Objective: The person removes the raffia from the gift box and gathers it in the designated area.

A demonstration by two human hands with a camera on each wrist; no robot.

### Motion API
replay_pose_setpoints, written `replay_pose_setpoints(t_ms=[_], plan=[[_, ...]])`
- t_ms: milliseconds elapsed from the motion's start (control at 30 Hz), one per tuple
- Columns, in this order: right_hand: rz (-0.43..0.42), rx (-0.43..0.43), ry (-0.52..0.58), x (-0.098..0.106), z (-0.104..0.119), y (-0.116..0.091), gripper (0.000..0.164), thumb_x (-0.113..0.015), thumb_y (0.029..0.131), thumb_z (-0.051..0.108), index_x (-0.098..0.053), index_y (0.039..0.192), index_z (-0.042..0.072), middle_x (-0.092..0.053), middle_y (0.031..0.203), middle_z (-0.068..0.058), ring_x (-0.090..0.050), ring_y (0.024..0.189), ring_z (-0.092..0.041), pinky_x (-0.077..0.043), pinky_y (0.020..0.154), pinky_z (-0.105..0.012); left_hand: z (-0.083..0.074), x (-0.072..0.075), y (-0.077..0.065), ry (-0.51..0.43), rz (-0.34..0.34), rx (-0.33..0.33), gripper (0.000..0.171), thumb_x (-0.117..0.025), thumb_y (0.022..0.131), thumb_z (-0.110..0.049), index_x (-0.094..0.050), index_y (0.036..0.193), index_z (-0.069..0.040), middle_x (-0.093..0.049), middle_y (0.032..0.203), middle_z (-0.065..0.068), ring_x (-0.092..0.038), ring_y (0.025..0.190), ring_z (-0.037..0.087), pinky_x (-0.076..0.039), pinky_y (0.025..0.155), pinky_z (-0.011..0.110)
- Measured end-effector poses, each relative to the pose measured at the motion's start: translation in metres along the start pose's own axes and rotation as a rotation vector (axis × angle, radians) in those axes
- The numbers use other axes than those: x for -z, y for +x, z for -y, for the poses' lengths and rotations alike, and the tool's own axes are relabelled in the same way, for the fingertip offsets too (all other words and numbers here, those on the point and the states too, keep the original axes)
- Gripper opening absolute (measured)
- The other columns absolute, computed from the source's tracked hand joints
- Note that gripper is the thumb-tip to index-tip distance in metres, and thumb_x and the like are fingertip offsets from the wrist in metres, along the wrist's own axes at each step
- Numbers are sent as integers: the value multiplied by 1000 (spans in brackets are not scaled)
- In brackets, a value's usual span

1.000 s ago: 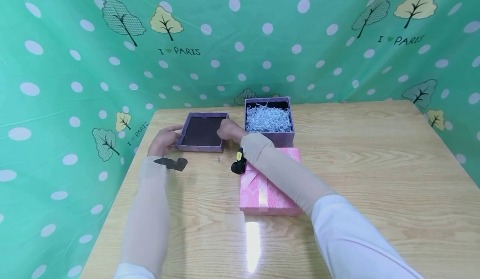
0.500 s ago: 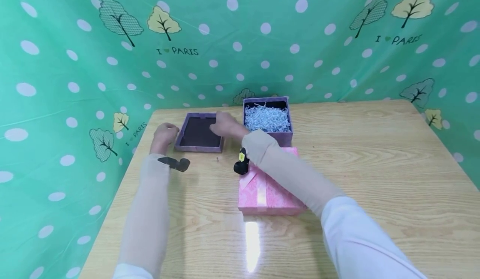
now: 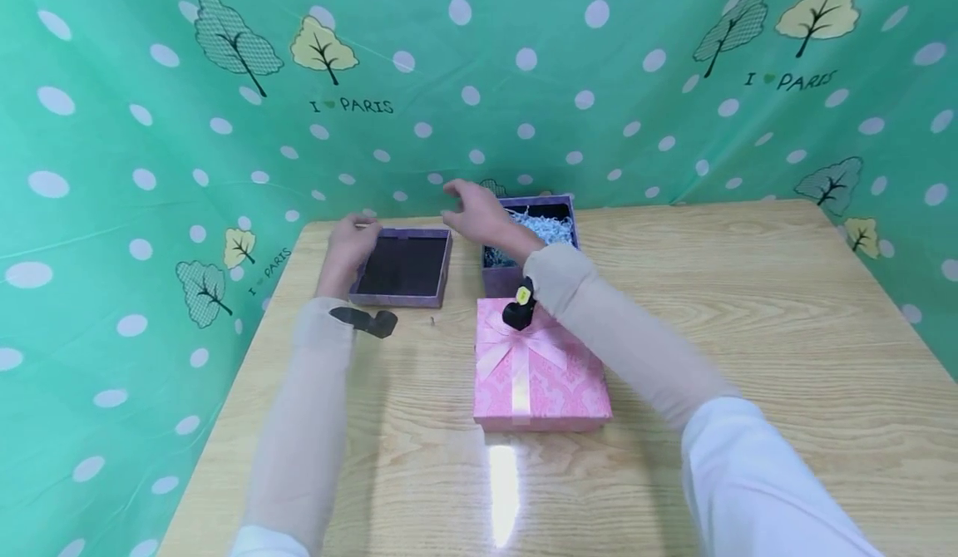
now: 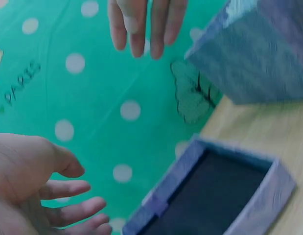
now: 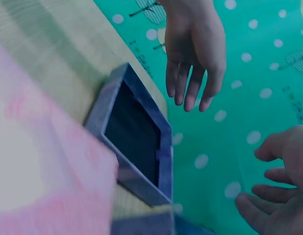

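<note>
A purple lid [image 3: 397,300] — dark hollow side up — lies near the tabletop's [image 3: 748,308] far left corner, a shred-filled purple box [image 3: 500,281] beside it.

Green cloth [image 3: 546,83] hangs behind and along both sides of the pale wood-grained surface [image 3: 748,308], printed with white dots, grey and yellow trees [image 3: 323,46] and PARIS lettering [image 3: 367,105]. A white glare [image 3: 505,495] streaks the surface's near part.
</note>
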State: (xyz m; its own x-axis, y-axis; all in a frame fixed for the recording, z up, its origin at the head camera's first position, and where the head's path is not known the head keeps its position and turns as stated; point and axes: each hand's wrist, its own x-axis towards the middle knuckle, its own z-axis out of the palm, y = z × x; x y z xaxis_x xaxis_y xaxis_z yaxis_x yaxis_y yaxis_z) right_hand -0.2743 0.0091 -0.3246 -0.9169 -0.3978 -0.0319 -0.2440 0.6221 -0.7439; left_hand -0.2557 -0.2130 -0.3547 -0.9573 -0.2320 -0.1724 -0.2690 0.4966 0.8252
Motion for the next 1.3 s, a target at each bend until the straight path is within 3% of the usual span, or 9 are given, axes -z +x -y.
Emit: replay_pose_setpoints(t_ms=[167, 433, 767, 1067, 1300], plan=[[9, -23, 33, 18, -15, -6, 56, -55, 97, 32, -36, 146, 16, -40, 148, -2, -44, 131, -21, -46, 102, -36, -21, -11, -4, -152, 149, -42, 41, -47, 98, -15, -44, 136, 2, -53, 126, 19, -56, 99, 17, -50, 99, 34], [1, -31, 44, 43, -39, -18, 57, -57, 96, 33, -36, 146, 15, -39, 149, -5, -43, 133, -24, -45, 104, -38, -44, -35, -11, -216, 336, -96, 43, -48, 100, -12, -39, 139, 2, -47, 136, 24, -49, 126, 36, -47, 103, 36], [26, -61, -21, 55, -63, -21, 61, -60, 94, 33, -36, 145, 9, -39, 149, -12, -43, 132, -31, -42, 107, -45, -52, -69, -15, -200, 479, -135, 43, -49, 98, -6, -39, 139, 3, -48, 129, 27, -58, 108, 28, -49, 101, 37], [109, -48, -163, 63, -77, -24, 66, -64, 90, 35, -38, 143, 5, -38, 149, -16, -36, 137, -33, -31, 114, -49, -55, -89, -15, -167, 536, -88, 49, -55, 93, 1, -40, 139, 0, -53, 119, 20, -56, 115, 37, -49, 101, 40], [220, -83, -209, 62, -85, -26, 76, -67, 88, 40, -33, 147, 8, -30, 153, -15, -25, 142, -33, -28, 115, -49, -55, -97, -13, -151, 522, -49, 53, -59, 89, 6, -40, 138, -2, -52, 114, 16, -61, 105, 29, -54, 92, 32]])
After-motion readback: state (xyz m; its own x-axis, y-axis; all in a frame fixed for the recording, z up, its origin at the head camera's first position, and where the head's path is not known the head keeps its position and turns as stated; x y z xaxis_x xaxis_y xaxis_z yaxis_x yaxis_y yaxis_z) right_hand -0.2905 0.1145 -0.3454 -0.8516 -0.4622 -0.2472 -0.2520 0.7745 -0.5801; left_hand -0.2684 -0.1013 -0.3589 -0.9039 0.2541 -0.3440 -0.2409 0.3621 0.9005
